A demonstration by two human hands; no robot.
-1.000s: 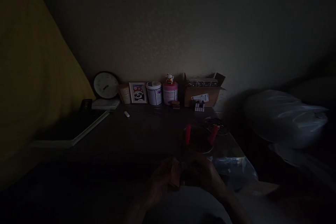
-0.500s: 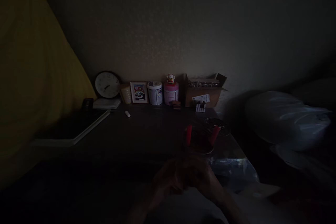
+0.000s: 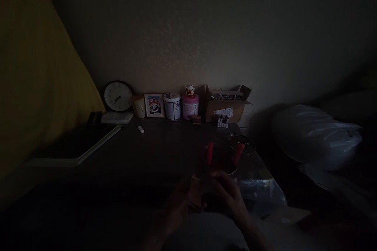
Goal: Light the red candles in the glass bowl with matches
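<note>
In the dim light my left hand point(image 3: 176, 203) is closed around a small brown box point(image 3: 196, 191), about the size of a matchbox. My right hand point(image 3: 229, 194) is just to the right of it, fingers bent and pinched together. Whatever they hold is too dark to make out. Beyond my hands, two red candles point(image 3: 210, 153) point(image 3: 238, 154) stand at either side of a dark round holder point(image 3: 231, 171), the right one leaning outward. Behind them lies a round wire rack point(image 3: 249, 145).
Along the wall stand a clock point(image 3: 118, 96), a framed panda picture point(image 3: 154, 106), a white tin point(image 3: 172, 106), a pink tin point(image 3: 190, 108) with a cat figurine point(image 3: 190, 90), and an open cardboard box point(image 3: 225, 110). A large book-like slab point(image 3: 79, 145) lies left; a plastic bag point(image 3: 315, 137) bulges right.
My hands were close together over the box and have moved apart. The right hand has shifted right and up, and the box now shows in my left hand. The view has tilted slightly.
</note>
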